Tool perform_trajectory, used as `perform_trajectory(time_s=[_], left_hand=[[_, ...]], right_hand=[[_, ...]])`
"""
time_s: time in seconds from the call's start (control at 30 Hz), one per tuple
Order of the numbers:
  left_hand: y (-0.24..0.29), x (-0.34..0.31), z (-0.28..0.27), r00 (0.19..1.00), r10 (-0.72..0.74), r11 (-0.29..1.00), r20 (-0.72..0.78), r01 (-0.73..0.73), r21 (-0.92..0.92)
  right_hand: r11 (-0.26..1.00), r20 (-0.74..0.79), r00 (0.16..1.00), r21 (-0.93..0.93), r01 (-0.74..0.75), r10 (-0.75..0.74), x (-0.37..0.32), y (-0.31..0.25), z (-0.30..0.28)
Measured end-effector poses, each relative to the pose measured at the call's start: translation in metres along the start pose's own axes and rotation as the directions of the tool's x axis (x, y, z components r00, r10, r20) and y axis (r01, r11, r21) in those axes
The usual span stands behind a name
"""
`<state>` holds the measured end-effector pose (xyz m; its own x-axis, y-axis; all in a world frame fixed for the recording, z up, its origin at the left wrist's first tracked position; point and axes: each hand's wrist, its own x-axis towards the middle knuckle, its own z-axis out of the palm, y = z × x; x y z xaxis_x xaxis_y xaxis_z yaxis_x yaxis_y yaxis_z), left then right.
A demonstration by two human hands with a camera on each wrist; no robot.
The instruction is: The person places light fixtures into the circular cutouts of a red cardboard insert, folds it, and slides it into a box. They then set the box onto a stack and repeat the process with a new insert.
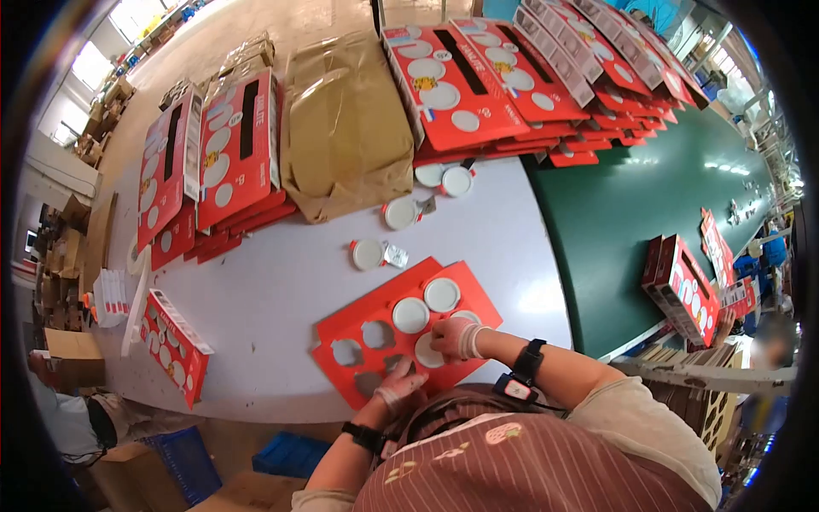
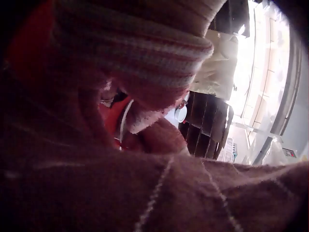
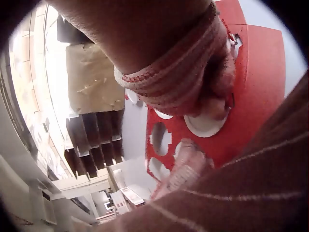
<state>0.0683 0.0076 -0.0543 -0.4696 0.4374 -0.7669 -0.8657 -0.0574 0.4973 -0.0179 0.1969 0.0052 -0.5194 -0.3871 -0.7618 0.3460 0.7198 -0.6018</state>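
A flat red card [image 1: 350, 328] with round cut-outs lies on the pale table, with several round white discs [image 1: 411, 315] seated in it. At its near right part, my right hand [image 1: 454, 338], in a knitted cuff, grips a white disc [image 3: 205, 124] with bent fingers; part of the disc is hidden under them. My left hand [image 1: 399, 389] is at the card's near edge, fingertips over a cut-out beside that disc. In the left wrist view its fingers bend close to the red card, and I cannot tell whether they hold it.
Loose white discs with silvery tags [image 1: 396, 254] lie beyond the card. A brown wrapped package [image 1: 345, 119] stands between stacks of red printed boxes [image 1: 239, 145]. Another red box [image 1: 177, 348] lies at the left; a green surface [image 1: 614, 222] adjoins on the right, with boxes [image 1: 682, 290] on it.
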Motion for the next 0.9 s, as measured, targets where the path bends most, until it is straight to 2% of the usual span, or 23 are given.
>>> perform_trajectory(time_s=[0.03,0.07,0.1,0.13,0.17,0.2,0.23,0.27,0.33,0.37,0.4,0.47,0.53,0.57,0.6,0.67,0.7,0.73,0.8,0.83,0.87,0.9], left_hand=[[-0.010,0.012,-0.006,0.999,0.038,0.999,-0.002,-0.038,-0.009],[-0.025,0.024,-0.013,0.997,0.074,0.997,-0.007,-0.074,-0.018],[-0.027,0.029,-0.015,0.982,0.185,0.972,0.031,-0.187,0.143],[-0.018,0.026,-0.009,0.981,0.193,0.971,0.031,-0.196,0.139],[-0.004,0.016,0.000,0.979,0.196,0.937,0.049,-0.202,0.285],[0.007,0.014,0.005,0.978,0.198,0.881,0.067,-0.208,0.425],[0.001,0.025,-0.003,0.980,0.176,0.752,0.091,-0.194,0.630],[-0.010,0.028,-0.005,0.979,0.187,0.752,0.087,-0.199,0.628],[-0.026,0.032,-0.007,0.960,0.223,0.883,-0.172,-0.124,0.454],[-0.018,0.019,-0.004,0.947,0.277,0.825,-0.163,-0.148,0.545],[-0.011,0.008,-0.001,0.944,0.280,0.829,-0.174,-0.146,0.540],[-0.002,-0.009,0.002,0.938,0.256,0.903,-0.233,-0.146,0.405],[-0.008,-0.017,-0.003,0.933,0.249,0.932,-0.261,-0.158,0.326],[-0.011,-0.020,-0.005,0.930,0.241,0.953,-0.276,-0.173,0.251],[-0.012,-0.021,-0.007,0.930,0.239,0.954,-0.279,-0.170,0.248],[-0.012,-0.024,-0.007,0.906,0.275,0.960,-0.323,-0.240,0.143],[-0.008,-0.025,-0.008,0.908,0.273,0.960,-0.318,-0.237,0.146],[0.002,-0.026,-0.006,0.890,0.314,0.945,-0.331,-0.259,0.200],[0.030,-0.031,0.002,0.870,0.353,0.927,-0.345,-0.276,0.254],[0.052,-0.036,0.011,0.814,0.509,0.794,-0.280,-0.317,0.519],[0.071,-0.038,0.019,0.754,0.634,0.589,-0.174,-0.324,0.740],[0.082,-0.038,0.027,0.694,0.702,0.546,-0.159,-0.381,0.746]], right_hand=[[0.994,-0.007,1.000,0.104,-0.017,0.018,-0.007,-0.007,-0.020],[0.991,-0.124,0.992,0.130,0.016,0.000,0.001,0.000,-0.037],[0.981,-0.244,0.970,0.187,0.042,0.005,0.008,0.005,-0.060],[0.997,-0.442,0.896,0.021,0.068,-0.052,0.035,0.025,-0.085],[0.972,-0.490,0.871,0.223,0.074,0.046,0.056,0.041,-0.114],[0.971,-0.629,0.776,0.209,0.119,0.040,0.072,0.051,-0.141],[0.988,-0.744,0.668,0.118,0.100,0.021,0.106,0.077,-0.166],[0.943,-0.714,0.664,0.331,0.041,0.222,0.098,0.053,-0.184],[0.770,-0.574,0.715,0.633,0.078,0.399,0.122,0.045,-0.214],[0.774,-0.572,0.722,0.628,0.079,0.390,0.128,0.041,-0.219],[0.788,-0.574,0.712,0.614,0.048,0.404,0.134,0.036,-0.223],[0.804,-0.573,0.709,0.595,0.015,0.411,0.149,0.034,-0.229],[0.740,-0.545,0.747,0.664,0.108,0.380,0.160,0.038,-0.225],[0.611,-0.487,0.775,0.773,0.169,0.402,0.158,0.038,-0.222],[0.611,-0.484,0.777,0.774,0.165,0.402,0.152,0.041,-0.218],[0.571,-0.490,0.841,0.768,0.291,0.230,0.129,0.050,-0.209],[0.584,-0.521,0.818,0.752,0.304,0.245,0.115,0.051,-0.202],[0.618,-0.529,0.819,0.726,0.302,0.221,0.098,0.046,-0.193],[0.780,-0.555,0.809,0.587,0.216,0.193,0.080,0.052,-0.173],[0.871,-0.515,0.851,0.460,0.174,0.102,0.057,0.039,-0.163],[0.901,-0.474,0.880,0.388,0.196,0.013,0.035,0.029,-0.148],[0.896,-0.456,0.883,0.337,0.289,-0.113,0.026,0.028,-0.129]])
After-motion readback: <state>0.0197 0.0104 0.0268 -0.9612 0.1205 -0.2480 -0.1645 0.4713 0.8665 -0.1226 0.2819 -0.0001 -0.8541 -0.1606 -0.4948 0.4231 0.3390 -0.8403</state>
